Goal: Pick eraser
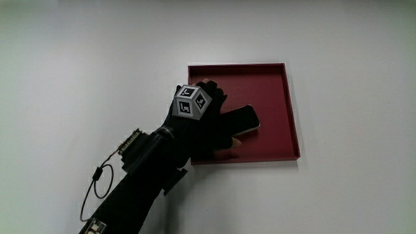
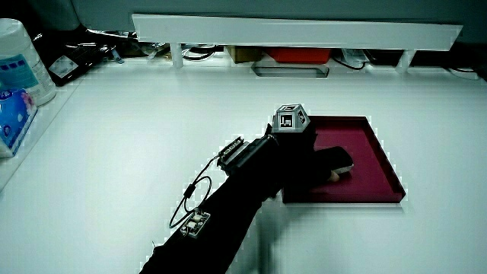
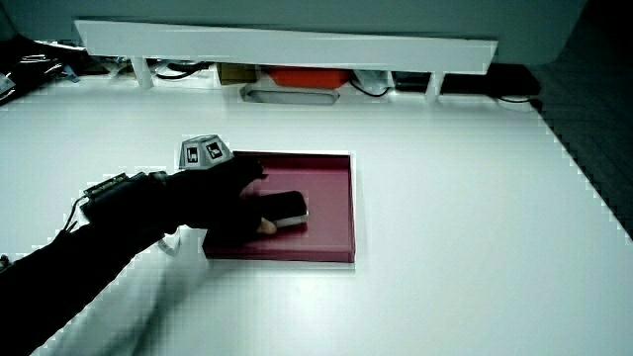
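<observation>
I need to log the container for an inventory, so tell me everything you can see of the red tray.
The red tray is a shallow, square, dark red tray with a low upright rim all round and a flat floor; it looks like plastic. It lies flat on the white table. The hand reaches over the rim on the person's side, its fingers around a dark, rounded, oblong object on the tray floor. Nothing else shows in it.

Eraser (image 1: 242, 119) in the tray (image 1: 286, 97), under the hands (image 1: 207, 123), tray on the table (image 1: 84, 71).
</observation>
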`<state>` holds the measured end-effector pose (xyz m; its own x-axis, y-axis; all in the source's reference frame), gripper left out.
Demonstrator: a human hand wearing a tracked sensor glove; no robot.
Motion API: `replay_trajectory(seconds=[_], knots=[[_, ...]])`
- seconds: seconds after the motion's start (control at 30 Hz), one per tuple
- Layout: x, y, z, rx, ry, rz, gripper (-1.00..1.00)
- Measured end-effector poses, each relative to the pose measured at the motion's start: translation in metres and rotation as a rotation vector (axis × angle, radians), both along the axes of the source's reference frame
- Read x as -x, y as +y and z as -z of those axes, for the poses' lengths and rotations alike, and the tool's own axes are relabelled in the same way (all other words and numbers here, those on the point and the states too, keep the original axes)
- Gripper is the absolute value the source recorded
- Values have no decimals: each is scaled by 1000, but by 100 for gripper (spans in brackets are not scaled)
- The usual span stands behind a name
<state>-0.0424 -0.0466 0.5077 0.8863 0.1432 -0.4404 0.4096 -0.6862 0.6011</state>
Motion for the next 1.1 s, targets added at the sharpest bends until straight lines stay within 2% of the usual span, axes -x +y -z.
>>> replay_trajectory(seconds=[0.07, 0.13, 0.17, 0.3, 0.67, 0.87, 1.1], knots=[[-2, 1, -1, 6, -9, -2, 0], [-4, 2, -4, -8, -10, -10, 0], [-5, 2, -3, 5, -13, -10, 0], [-7, 3, -4, 4, -11, -14, 11], [-11, 6, -7, -50, 15, -9, 43], [-12, 7, -6, -54, 28, 5, 60], [-16, 10, -5, -104, 21, -11, 80]])
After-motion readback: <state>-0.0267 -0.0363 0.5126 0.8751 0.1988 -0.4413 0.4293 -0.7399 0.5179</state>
